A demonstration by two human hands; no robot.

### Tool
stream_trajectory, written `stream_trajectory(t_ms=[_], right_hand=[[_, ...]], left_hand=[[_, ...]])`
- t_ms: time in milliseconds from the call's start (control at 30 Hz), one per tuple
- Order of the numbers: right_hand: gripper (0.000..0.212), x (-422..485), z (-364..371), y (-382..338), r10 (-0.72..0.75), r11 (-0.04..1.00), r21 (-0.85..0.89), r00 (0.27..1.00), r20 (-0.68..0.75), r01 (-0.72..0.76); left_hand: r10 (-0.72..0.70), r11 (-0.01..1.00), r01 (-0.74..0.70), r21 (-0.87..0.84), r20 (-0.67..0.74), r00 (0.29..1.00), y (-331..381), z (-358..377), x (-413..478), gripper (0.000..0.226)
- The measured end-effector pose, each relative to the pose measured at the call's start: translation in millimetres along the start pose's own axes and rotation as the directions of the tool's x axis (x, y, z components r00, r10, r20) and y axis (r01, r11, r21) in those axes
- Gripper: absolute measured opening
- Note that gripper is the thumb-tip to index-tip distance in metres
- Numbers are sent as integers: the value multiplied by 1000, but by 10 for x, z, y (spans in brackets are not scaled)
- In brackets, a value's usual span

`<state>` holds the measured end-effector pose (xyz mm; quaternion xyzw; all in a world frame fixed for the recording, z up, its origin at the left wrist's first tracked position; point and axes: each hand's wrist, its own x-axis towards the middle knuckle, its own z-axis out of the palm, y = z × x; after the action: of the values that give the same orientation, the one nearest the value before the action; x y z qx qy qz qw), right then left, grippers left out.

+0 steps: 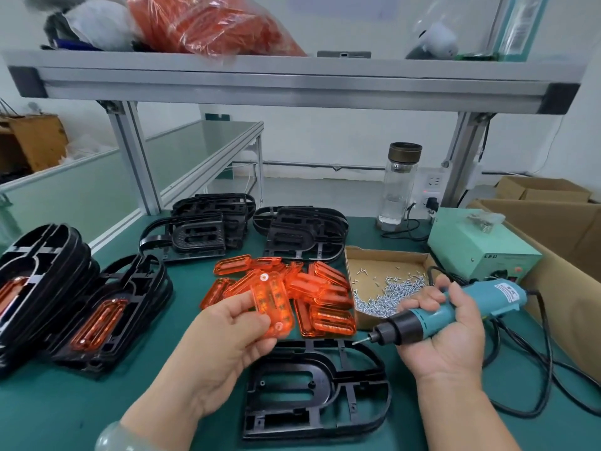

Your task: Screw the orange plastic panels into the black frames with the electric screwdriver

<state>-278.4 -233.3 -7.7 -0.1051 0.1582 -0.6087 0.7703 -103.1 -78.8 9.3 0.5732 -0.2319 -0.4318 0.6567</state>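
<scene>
Your left hand [227, 340] is palm up above the green table [97, 402]. Its fingers [257, 323] and thumb pinch one translucent orange plastic panel [273, 304], an oblong piece with a round screw hole at each end. You hold the panel in the air, just above the near-left edge of the loose pile of matching orange panels [322, 288].

Your right hand [445, 333] is wrapped round the teal electric screwdriver [455, 307], fingers curled tight on its barrel. Its black nose points left and slightly down, and a small silvery screw sits at the tip of the bit [359, 341], just above the far edge of the black plastic frame [328, 369].

That frame lies flat on the table right in front of you, between your forearms, its oblong opening bare.

Beside the pile, on the right, a shallow cardboard tray [383, 253] holds a heap of small silver screws. To your left stand stacks of black frames with orange panels fitted [107, 307]. Further back lie stacks of bare black frames [302, 232]. The screwdriver's black cable [536, 369] loops over the table at your right, near the pale green power box [481, 249].
</scene>
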Motion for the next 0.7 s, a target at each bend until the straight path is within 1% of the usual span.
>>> stream_trajectory(t_ms=[100,167,333,367,467,533,600,700], right_hand=[[10,3,-1,0,11,1000,9,1000,-9,-11],[11,2,-3,1,19,1000,13,1000,-12,-19],[10,2,-4,2,24,1000,18,1000,-14,-24],[10,3,-1,2,27,999,21,1000,-13,-26],[11,7,-1,0,31,999,22,999,-11,-30],[11,9,-4,-2,32,999,19,999,-14,-31],[10,10,-6,-2,37,999,23,999,-15,-36],[9,11,-6,1,40,999,25,999,-17,-40]], left_hand=[[26,999,-23,-32,103,994,23,59,-103,36],[41,998,-35,-46,145,989,41,89,-160,41],[47,998,-40,-39,197,979,55,131,-240,39],[45,999,-39,-37,196,980,59,134,-249,44],[50,997,-38,-60,215,975,75,144,-279,70],[58,995,-37,-89,241,969,95,162,-303,78],[74,991,-47,-126,221,973,101,175,-315,73],[87,985,-59,-165,165,983,85,185,-312,53]])
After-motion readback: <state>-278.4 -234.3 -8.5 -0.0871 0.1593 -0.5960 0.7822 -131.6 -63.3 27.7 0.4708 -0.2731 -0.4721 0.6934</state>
